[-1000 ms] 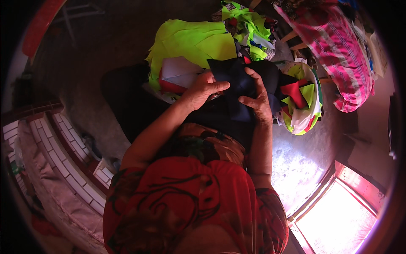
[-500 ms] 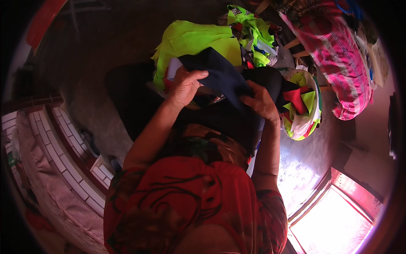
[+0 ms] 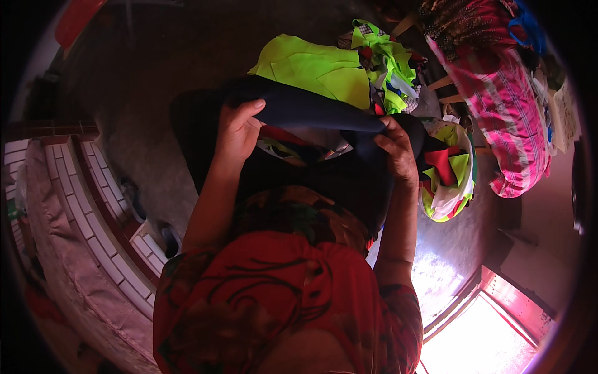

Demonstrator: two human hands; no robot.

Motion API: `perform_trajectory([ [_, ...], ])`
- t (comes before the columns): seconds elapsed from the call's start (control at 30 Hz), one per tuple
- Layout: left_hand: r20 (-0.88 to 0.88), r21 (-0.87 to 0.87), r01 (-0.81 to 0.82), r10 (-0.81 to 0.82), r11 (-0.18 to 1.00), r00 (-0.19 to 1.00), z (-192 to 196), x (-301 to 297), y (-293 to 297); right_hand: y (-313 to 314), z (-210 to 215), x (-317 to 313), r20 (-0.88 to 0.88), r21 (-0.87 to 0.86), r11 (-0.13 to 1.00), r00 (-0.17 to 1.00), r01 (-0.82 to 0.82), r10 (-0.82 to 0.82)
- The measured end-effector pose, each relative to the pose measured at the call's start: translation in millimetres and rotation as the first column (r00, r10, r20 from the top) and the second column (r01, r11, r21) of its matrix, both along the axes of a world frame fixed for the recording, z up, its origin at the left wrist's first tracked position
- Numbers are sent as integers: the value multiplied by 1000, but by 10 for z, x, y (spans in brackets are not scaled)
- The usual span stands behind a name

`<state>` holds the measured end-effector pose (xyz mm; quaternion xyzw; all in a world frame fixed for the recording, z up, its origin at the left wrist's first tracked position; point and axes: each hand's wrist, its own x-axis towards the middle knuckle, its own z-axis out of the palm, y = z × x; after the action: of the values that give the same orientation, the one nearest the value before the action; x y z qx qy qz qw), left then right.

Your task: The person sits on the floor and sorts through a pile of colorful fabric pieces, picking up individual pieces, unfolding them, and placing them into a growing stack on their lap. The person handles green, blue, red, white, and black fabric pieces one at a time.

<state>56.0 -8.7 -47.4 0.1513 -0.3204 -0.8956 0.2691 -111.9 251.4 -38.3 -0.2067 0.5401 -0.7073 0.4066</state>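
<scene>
A dark navy piece of cloth [image 3: 317, 112] is stretched between my two hands above my lap. My left hand [image 3: 239, 128] grips its left end, thumb pointing up and to the right. At the other end, my right hand [image 3: 398, 146] pinches the cloth between thumb and fingers. Just beyond the cloth lies a stack of neon yellow-green fabric pieces [image 3: 311, 65]. Below the cloth's lower edge, between my hands, a few red, white and patterned scraps show; the rest there is hidden.
A heap of bright scraps [image 3: 392, 68] lies beyond the stack. Right of my knee stands a round container of mixed fabric pieces [image 3: 450, 171]. A pink checked cloth [image 3: 498, 118] drapes over something at the far right. White brick-patterned steps [image 3: 93, 218] are at left.
My hands have moved apart, the left one leftward, and the navy cloth, bunched before, is now drawn out lengthwise between them. The view has shifted slightly.
</scene>
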Motion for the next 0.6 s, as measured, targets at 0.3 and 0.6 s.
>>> perform_trajectory([
  [0.3, 222, -385, -54, 149, 921, 964, -177, 223, -136, -193, 38, -526, -358, 318, 932, 888, -174, 287],
  [0.6, 624, -772, 412, 452, 484, 637, -1085, 166, -460, -333, -1020, -782, -587, 716, 690, 625, 104, 515],
])
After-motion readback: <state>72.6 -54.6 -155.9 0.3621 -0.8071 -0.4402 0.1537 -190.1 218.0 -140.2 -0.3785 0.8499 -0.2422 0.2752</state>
